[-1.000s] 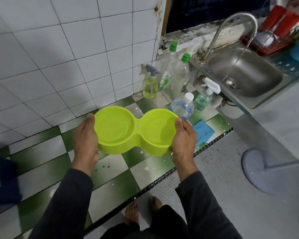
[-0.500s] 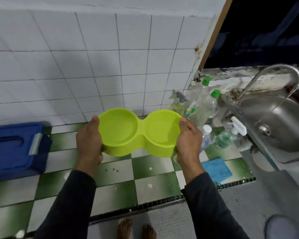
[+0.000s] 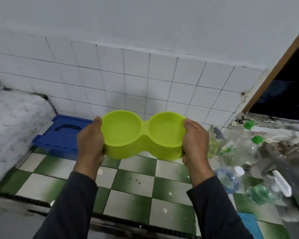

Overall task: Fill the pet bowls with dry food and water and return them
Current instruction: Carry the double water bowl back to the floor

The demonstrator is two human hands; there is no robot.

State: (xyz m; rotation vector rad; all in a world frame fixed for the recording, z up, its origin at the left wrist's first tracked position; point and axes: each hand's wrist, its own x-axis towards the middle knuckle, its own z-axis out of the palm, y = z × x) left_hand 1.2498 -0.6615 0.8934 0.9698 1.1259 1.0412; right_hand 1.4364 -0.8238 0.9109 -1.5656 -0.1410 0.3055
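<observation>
1. The lime-green double pet bowl (image 3: 142, 136) sits in the middle of the frame, held in the air above the green-and-white checkered floor (image 3: 133, 182), level with its two round wells facing up. Both wells look dry and hold nothing.
2. The left hand (image 3: 90, 144) grips the bowl's left end: the thumb lies over the rim and the fingers curl under the base.
3. The right hand (image 3: 195, 142) grips the right end in the same way, thumb on the rim, fingers wrapped below. Dark sleeves cover both forearms down to the bottom of the frame.
4. At centre left, behind the left hand, a blue lidded box (image 3: 62, 133) with a recessed handle stands on the floor against the white tiled wall (image 3: 145, 87). The hand hides the box's right edge.
5. At far left a speckled grey bench (image 3: 12, 125) fills the edge of the frame, blurred.
6. At right, just beside the right hand, a cluster of bottles stands on the floor: a yellowish spray bottle (image 3: 214, 144), two clear bottles with green caps (image 3: 238, 145), a clear bottle with a white cap (image 3: 231, 178) lower down, and a greenish spray bottle (image 3: 262, 194) with a white trigger. All are blurred.
7. A blue cloth (image 3: 250, 223) lies on the floor at lower right.
8. A few small dark specks (image 3: 136, 180) lie on a green tile below the bowl.
9. A dark opening with a wooden frame (image 3: 274, 69) runs along the upper right.
</observation>
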